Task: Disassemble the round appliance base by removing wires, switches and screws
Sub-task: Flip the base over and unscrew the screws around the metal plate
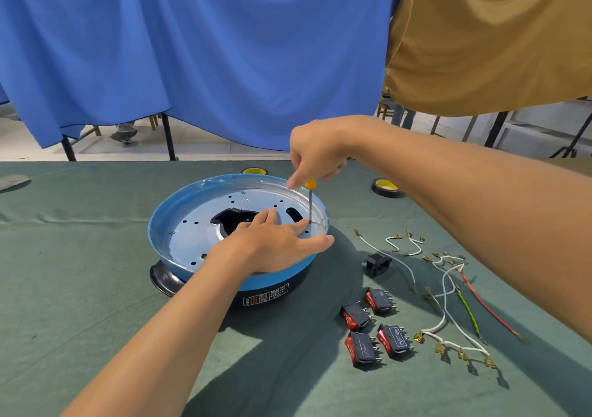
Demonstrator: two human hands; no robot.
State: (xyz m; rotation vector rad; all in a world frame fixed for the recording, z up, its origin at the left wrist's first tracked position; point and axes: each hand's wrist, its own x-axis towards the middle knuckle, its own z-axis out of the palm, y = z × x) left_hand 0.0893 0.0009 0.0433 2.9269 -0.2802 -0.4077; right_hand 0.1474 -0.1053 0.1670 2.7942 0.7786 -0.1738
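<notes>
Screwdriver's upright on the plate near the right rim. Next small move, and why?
Probably turn the screwdriver to back that screw out. The right hand grips its yellow handle, the shaft stands upright with its tip on the metal plate, and the left hand lies flat steadying the base. Switches and wires are already out.

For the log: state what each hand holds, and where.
Right hand grips the screwdriver by its yellow handle. Left hand holds nothing; it rests flat on the appliance base.
</notes>
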